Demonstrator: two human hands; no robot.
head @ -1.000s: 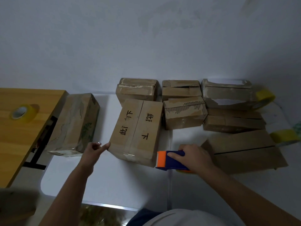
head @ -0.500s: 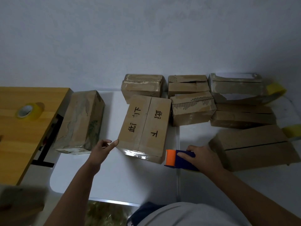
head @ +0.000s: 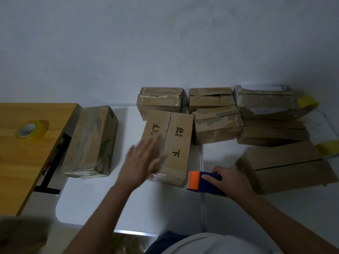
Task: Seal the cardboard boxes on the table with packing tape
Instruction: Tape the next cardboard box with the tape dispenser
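- Nearest me, the right hand (head: 232, 180) is wrapped around a blue and orange tape dispenser (head: 203, 182) resting on the white counter (head: 110, 204), its orange end just beside the lettered box's near corner.
- The left hand (head: 142, 162), motion-blurred, lies flat with fingers spread over the near left part of the lettered box (head: 169, 145), gripping nothing.
- To the left stands a green-printed box (head: 91, 142); to the right a long flat box (head: 286, 165).
- Behind, more worn boxes (head: 218, 123) crowd against the wall.
- A yellow tape roll (head: 31, 130) sits on the wooden counter (head: 20, 162) at far left.
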